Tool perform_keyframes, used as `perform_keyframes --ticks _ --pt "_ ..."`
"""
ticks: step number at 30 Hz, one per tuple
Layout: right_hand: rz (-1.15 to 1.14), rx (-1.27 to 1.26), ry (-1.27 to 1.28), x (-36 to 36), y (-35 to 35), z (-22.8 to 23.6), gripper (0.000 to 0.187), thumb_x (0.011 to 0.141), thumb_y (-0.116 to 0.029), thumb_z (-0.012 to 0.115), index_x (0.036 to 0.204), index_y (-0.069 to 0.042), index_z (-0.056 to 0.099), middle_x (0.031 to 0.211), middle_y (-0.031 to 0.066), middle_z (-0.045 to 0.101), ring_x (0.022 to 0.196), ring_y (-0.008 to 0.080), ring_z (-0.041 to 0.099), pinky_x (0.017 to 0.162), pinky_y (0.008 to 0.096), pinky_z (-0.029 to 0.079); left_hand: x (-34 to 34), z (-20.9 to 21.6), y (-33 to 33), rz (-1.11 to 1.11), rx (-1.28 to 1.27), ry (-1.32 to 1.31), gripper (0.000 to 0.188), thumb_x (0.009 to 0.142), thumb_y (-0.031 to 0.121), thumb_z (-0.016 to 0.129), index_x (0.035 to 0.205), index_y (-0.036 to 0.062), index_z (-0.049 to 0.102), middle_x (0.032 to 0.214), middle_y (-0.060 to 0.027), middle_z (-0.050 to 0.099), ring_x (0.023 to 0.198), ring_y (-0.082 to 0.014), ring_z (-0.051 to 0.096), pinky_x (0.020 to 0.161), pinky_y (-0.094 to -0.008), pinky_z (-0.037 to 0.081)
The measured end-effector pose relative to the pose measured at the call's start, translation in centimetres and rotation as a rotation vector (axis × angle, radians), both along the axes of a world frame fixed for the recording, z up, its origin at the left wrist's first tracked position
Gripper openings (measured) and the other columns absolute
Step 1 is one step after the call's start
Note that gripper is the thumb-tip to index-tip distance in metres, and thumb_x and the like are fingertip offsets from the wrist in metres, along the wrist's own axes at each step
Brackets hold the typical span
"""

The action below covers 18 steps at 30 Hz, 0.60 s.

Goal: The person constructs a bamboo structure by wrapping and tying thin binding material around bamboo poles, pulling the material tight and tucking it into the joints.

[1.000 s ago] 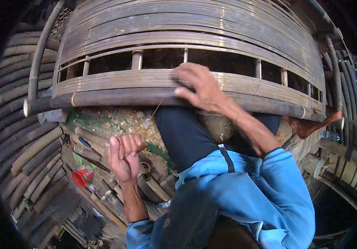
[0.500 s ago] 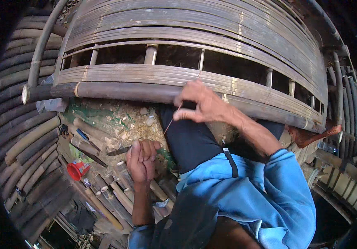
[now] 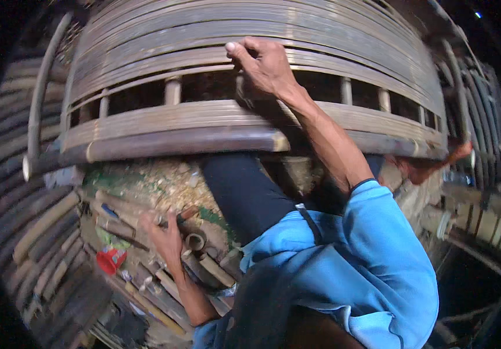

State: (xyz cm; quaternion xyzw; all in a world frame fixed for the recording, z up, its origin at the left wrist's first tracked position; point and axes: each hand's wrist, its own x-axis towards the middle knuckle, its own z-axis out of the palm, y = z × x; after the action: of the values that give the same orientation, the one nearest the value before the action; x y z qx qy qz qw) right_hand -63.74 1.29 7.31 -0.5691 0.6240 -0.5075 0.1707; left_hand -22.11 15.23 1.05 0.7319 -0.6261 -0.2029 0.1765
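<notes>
My right hand (image 3: 265,65) is raised over a bench of bamboo slats (image 3: 204,35), its fingers curled together near the thumb. Whatever it may hold does not show. Below it, the gap between the slats and a front strip of slats (image 3: 157,116) shows short bamboo crosspieces. A dark bamboo pole (image 3: 186,141) runs along the bench's front edge. Down at the left, my left hand (image 3: 166,235) is blurred but closed around a knife (image 3: 190,212). The brown handle sticks out beside the thumb; the blade cannot be made out.
Cut bamboo lengths (image 3: 215,270) lie on the floor beneath my left hand. A red plastic cup (image 3: 111,260) stands to their left. Wood chips (image 3: 172,183) cover the ground before the bench. Stacked bamboo poles (image 3: 23,203) line the left side.
My right hand has moved up and away over the slats; the thin reddish strand seen at it before no longer shows. My left hand has shifted left and turned with the knife.
</notes>
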Motion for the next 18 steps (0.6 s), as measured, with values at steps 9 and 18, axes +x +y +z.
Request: perform_keyframes --ticks 9,18 --pt "-0.49 0.471 0.432 -20.9 23.6 -2.4 0.035 0.096 -0.038 0.066 0.099 -0.005 0.077 0.09 0.0188 0.074 0.085 0.0357 0.069 0.079 0.0428 0.053 -20.1 -1.3 4.3 -0.821 -0.058 0.252 0.07 0.083 0.029 0.08 0.139 -0.0009 0.05 0.134 -0.0249 0.053 0.126 -0.0416 0.049 0.106 -0.0539 0.036" --pt "-0.491 0.246 0.534 -20.3 25.8 -5.2 0.036 0.094 -0.037 0.066 0.092 -0.002 0.076 0.095 0.0166 0.074 0.099 0.0362 0.065 0.087 0.0478 0.047 -38.0 -1.2 8.8 -0.255 1.212 1.519 0.031 0.1 0.028 0.067 0.113 -0.0001 0.064 0.083 -0.0133 0.072 0.076 -0.0221 0.069 0.075 -0.0345 0.054"
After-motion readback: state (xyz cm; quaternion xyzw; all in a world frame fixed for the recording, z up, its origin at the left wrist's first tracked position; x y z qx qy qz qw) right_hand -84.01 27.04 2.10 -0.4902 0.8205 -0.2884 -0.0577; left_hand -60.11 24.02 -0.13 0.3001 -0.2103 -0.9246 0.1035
